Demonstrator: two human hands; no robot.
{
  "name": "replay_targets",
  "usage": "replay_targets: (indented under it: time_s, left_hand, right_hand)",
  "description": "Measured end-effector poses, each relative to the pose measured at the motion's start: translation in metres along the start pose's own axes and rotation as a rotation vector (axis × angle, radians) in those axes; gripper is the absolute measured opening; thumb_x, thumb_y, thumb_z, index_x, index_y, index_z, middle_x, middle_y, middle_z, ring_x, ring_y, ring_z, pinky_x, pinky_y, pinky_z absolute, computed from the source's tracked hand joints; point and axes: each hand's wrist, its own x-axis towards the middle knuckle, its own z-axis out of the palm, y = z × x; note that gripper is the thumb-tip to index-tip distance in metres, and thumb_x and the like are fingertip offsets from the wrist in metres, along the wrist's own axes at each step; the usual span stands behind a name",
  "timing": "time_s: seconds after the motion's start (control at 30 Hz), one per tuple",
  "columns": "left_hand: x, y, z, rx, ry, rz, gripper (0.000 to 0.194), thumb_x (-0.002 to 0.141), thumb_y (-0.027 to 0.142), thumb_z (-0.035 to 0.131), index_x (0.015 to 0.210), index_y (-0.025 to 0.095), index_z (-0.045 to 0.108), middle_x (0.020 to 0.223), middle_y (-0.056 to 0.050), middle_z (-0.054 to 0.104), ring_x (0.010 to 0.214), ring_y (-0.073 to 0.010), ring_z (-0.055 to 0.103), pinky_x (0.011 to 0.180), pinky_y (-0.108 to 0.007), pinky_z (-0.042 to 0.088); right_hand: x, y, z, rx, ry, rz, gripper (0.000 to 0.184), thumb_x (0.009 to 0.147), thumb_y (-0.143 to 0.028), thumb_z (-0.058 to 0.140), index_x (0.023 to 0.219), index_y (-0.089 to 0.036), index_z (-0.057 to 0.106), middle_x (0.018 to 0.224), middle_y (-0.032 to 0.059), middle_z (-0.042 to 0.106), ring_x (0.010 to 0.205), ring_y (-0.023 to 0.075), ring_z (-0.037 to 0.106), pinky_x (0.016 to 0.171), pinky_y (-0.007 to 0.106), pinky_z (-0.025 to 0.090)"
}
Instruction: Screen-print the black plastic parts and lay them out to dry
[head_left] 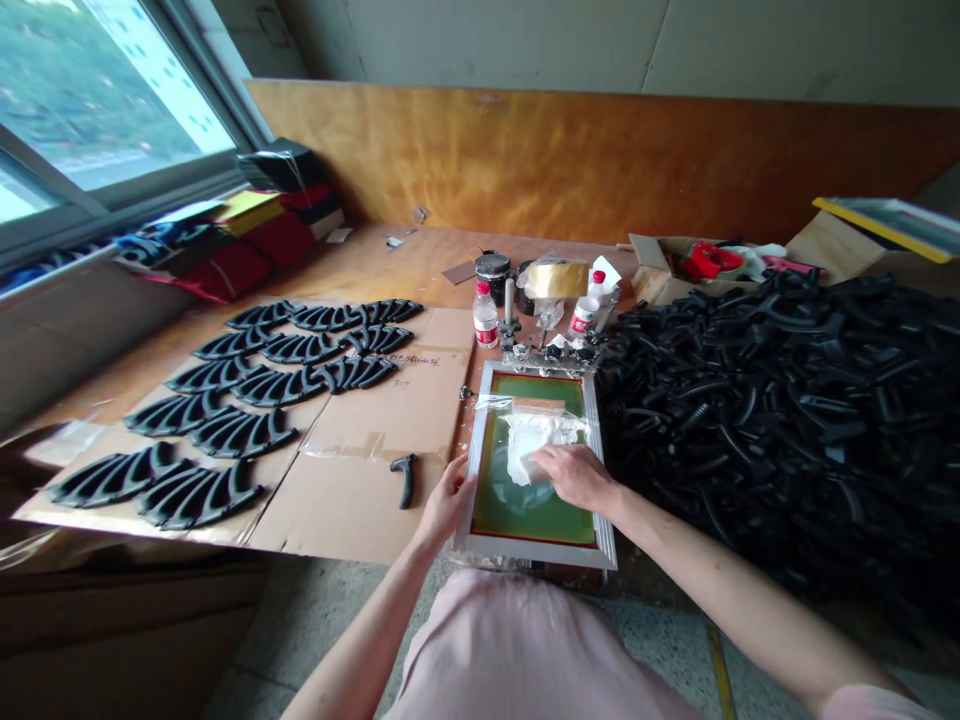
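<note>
An aluminium silk-screen frame (536,560) lies flat on the table, its green mesh (532,515) facing up. My left hand (450,500) grips the frame's left edge. My right hand (574,477) rests on the mesh, pressing a crumpled white cloth (529,445) against it. A clear plastic sheet (499,402) lies across the upper part of the frame, partly under the cloth. Just left of my left hand, a single black curved plastic part (405,480) lies on the cardboard.
Rows of black curved parts (240,400) lie on flattened cardboard (375,500) to the left. A large heap of similar black parts (765,420) fills the right. Clamps (551,352), bottles (486,316), a tape roll (555,280) and a dark can (493,275) stand beyond the frame.
</note>
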Motion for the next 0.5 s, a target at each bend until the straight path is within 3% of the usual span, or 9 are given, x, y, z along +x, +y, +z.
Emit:
replay_targets:
  time_s: [0.1, 0.17, 0.3, 0.4, 0.5]
  left_hand:
    - [-0.001, 0.001, 0.001, 0.006, 0.005, -0.001, 0.063, 0.082, 0.056, 0.059, 0.135, 0.021, 0.053, 0.080, -0.001, 0.066, 0.073, -0.0168, 0.061, 0.065, -0.024, 0.045]
    - [-0.002, 0.004, 0.002, -0.003, 0.003, 0.001, 0.064, 0.083, 0.055, 0.059, 0.135, 0.020, 0.052, 0.081, -0.002, 0.066, 0.074, -0.0169, 0.062, 0.066, -0.025, 0.046]
    - [-0.006, 0.013, 0.002, -0.040, 0.000, -0.024, 0.066, 0.081, 0.055, 0.061, 0.135, 0.018, 0.051, 0.080, -0.003, 0.066, 0.073, -0.0175, 0.062, 0.064, -0.025, 0.046]
    - [-0.009, 0.018, 0.003, -0.053, 0.014, -0.039, 0.065, 0.079, 0.054, 0.063, 0.132, 0.018, 0.053, 0.077, -0.002, 0.065, 0.070, -0.0170, 0.061, 0.061, -0.025, 0.045]
    - [-0.011, 0.023, 0.001, -0.083, 0.001, -0.040, 0.066, 0.077, 0.055, 0.065, 0.131, 0.018, 0.054, 0.075, -0.001, 0.065, 0.068, -0.0167, 0.061, 0.059, -0.024, 0.044]
  right_hand:
    - [-0.012, 0.002, -0.008, 0.004, -0.078, -0.122, 0.025, 0.083, -0.007, 0.049, 0.095, -0.021, 0.066, 0.093, 0.0032, 0.069, 0.081, 0.0179, 0.063, 0.069, 0.027, 0.044]
    - [-0.008, 0.002, -0.011, 0.015, -0.030, -0.088, 0.019, 0.082, -0.010, 0.053, 0.091, -0.021, 0.066, 0.090, 0.0028, 0.069, 0.082, 0.0190, 0.063, 0.069, 0.027, 0.043]
    - [-0.005, -0.004, 0.008, 0.015, 0.147, -0.021, 0.028, 0.084, -0.005, 0.046, 0.097, -0.017, 0.067, 0.098, 0.0076, 0.068, 0.087, 0.0199, 0.062, 0.072, 0.029, 0.044]
    - [-0.019, -0.007, 0.025, 0.030, 0.129, -0.097, 0.031, 0.086, -0.005, 0.044, 0.103, -0.017, 0.067, 0.101, 0.0080, 0.067, 0.083, 0.0178, 0.063, 0.072, 0.027, 0.045]
    - [-0.017, -0.006, 0.019, 0.088, 0.130, -0.064, 0.021, 0.090, -0.017, 0.053, 0.105, -0.022, 0.067, 0.096, 0.0034, 0.069, 0.084, 0.0174, 0.064, 0.073, 0.026, 0.046]
